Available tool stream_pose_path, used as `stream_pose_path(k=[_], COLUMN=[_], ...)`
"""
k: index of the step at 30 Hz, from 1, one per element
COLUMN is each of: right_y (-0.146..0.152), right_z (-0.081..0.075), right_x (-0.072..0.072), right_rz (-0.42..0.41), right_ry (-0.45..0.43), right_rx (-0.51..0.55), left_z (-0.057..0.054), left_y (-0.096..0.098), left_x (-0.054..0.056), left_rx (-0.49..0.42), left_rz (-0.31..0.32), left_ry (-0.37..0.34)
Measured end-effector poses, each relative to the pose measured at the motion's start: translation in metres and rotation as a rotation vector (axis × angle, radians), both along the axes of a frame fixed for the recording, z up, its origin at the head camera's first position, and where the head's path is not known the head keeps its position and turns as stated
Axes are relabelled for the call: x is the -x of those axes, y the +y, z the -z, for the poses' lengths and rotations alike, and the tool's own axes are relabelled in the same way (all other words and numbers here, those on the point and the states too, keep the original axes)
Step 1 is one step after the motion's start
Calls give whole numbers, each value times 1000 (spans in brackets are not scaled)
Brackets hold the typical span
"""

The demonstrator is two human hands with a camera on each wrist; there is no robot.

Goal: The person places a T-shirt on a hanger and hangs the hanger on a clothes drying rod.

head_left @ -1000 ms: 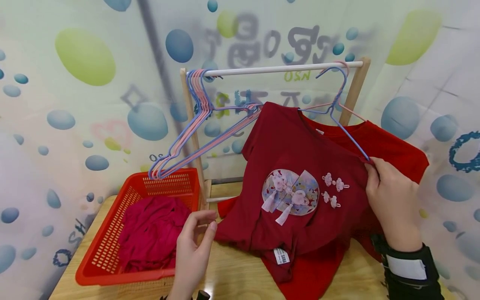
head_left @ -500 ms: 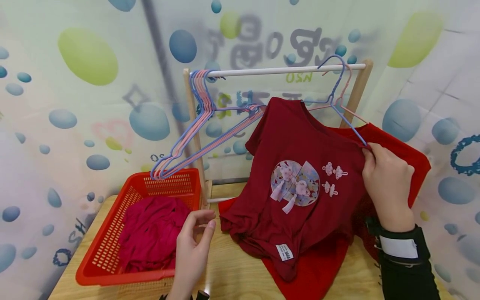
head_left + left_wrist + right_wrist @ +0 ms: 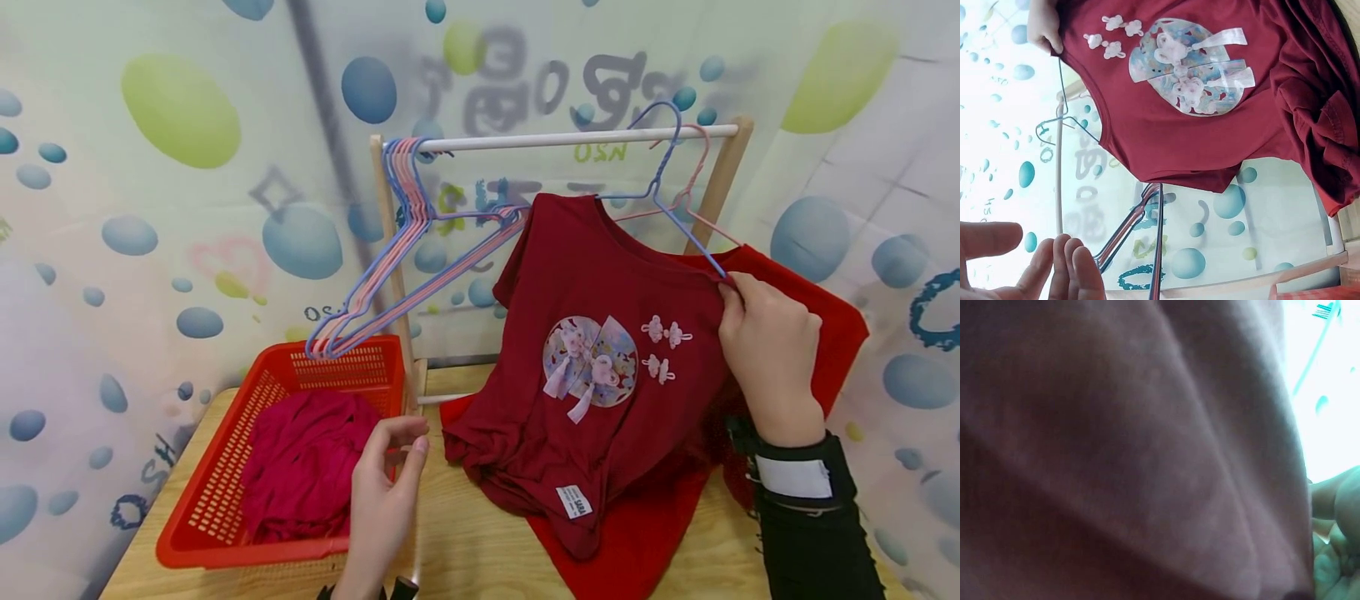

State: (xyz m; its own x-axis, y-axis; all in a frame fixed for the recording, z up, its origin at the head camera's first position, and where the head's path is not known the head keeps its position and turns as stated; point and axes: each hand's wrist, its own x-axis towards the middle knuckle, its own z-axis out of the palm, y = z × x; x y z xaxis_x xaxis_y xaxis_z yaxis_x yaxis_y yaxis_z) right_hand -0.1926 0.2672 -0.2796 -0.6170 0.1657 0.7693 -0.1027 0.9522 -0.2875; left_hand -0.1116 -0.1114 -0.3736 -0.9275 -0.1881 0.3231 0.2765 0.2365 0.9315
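Observation:
A maroon short-sleeved T-shirt [image 3: 600, 283] with a round floral patch and pink knot trims hangs on a blue wire hanger [image 3: 687, 231]. My right hand [image 3: 772, 354] pinches the shirt's shoulder against the hanger's arm. The hook stands a little above the white rod at its right end; whether it touches the rod I cannot tell. My left hand [image 3: 384, 492] is held apart from the shirt with fingers loosely bent and nothing in them; the left wrist view shows its fingers [image 3: 1075, 265] too. Maroon cloth fills most of the right wrist view, blurred.
Behind the shirt, a bright red garment [image 3: 828, 333] hangs on a pink hanger [image 3: 705, 150]. Several blue and pink hangers [image 3: 412, 208] hang at the left end of the rack's rod [image 3: 525, 142]. A red basket [image 3: 187, 500] with crumpled magenta cloth [image 3: 307, 467] stands on the wooden table [image 3: 465, 533].
My right hand has risen and shifted slightly left, lifting the shirt and blue hanger. The hook now stands higher against the rod. My left hand has barely moved.

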Motion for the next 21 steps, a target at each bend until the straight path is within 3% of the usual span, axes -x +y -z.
stream_pose_path(k=[11, 21], right_y=[1, 1], right_z=[3, 3], right_x=[5, 4], right_rz=[0, 28], right_ry=[-47, -128], right_rx=[-7, -8], left_z=[2, 2], left_y=[-5, -10], left_x=[5, 7], left_rx=[44, 50], left_rz=[-34, -54], left_ry=[-43, -28])
